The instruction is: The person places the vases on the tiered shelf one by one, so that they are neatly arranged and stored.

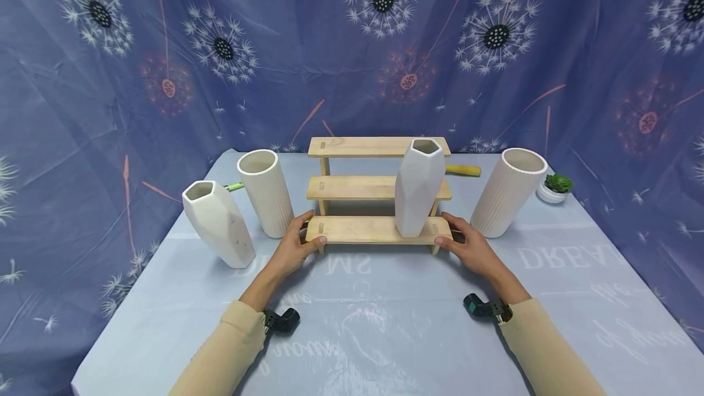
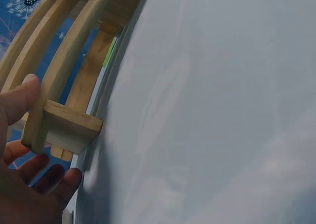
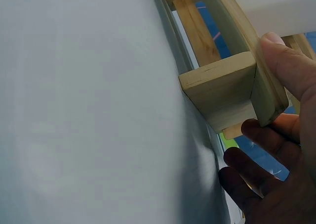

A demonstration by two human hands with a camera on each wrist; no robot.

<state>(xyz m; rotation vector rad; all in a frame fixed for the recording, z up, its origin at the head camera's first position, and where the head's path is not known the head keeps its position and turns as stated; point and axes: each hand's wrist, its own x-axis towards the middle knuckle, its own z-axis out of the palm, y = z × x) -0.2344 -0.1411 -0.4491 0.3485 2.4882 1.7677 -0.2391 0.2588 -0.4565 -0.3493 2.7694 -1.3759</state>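
We hold the wooden step shelf [image 1: 378,229] at mid-table: left hand [image 1: 294,248] and right hand [image 1: 469,248] pinch its bottom step's ends. Moving it demands level travel; the faceted vase [image 1: 419,187] stands on it.

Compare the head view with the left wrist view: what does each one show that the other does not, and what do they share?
Only the head view shows the right hand, the faceted vase standing on the lowest step, a second faceted vase, two ribbed vases and the small plant. Only the left wrist view shows the underside of the lowest step's end with its leg block on the tablecloth. Both show the left hand gripping the left end of the wooden stepped shelf.
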